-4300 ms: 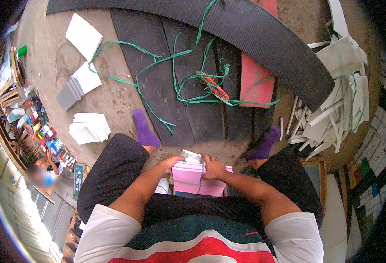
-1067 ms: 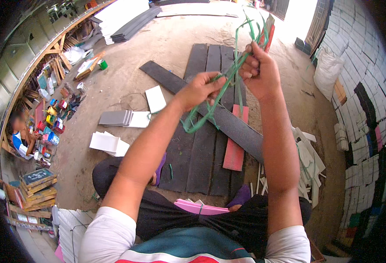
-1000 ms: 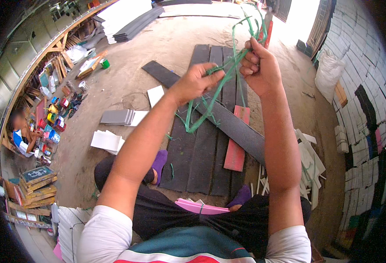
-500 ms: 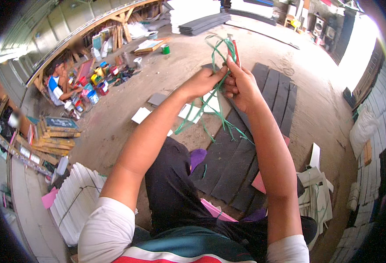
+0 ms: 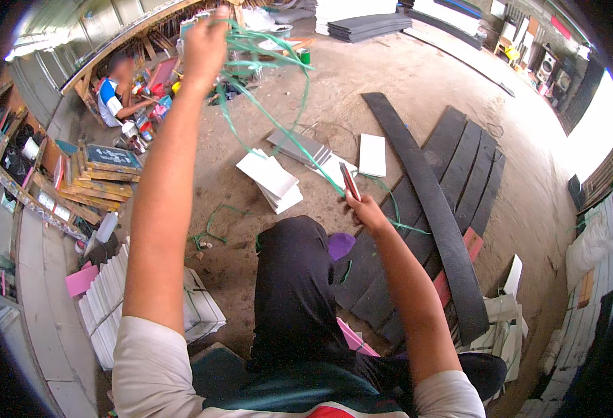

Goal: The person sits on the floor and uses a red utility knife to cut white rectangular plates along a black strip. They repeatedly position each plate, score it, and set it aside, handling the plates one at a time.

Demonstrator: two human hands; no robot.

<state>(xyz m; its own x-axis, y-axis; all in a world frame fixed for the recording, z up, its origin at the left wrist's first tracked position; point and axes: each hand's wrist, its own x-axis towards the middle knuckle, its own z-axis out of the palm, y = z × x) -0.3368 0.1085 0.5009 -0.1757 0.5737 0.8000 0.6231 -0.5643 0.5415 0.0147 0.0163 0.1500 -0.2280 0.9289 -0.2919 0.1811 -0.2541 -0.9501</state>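
Note:
High on the left, my left hand [image 5: 205, 52] is closed around a tangle of green plastic twine [image 5: 254, 43], its loops hanging off to the right. My right hand [image 5: 368, 212], lower and nearer the middle, grips a slim red-handled tool [image 5: 350, 181] that looks like a cutter. A strand of twine stretches from the left hand down to the right one, and loose ends trail beyond it. Beneath my right forearm lie long dark strips [image 5: 453, 153] side by side, with another dark strip [image 5: 428, 202] slanting across them.
White slabs [image 5: 270, 182], a white piece [image 5: 372, 155] and grey pieces [image 5: 296, 146] lie ahead on the floor. Tied white sheets [image 5: 104, 306] stand left of my knee, scraps [image 5: 505, 317] lie at right. A person [image 5: 115, 97] sits among paint cans at far left.
My hands have parted: the left went up and left with the twine, the right came down and nearer with the red tool. The slanting strip and white slabs show more fully.

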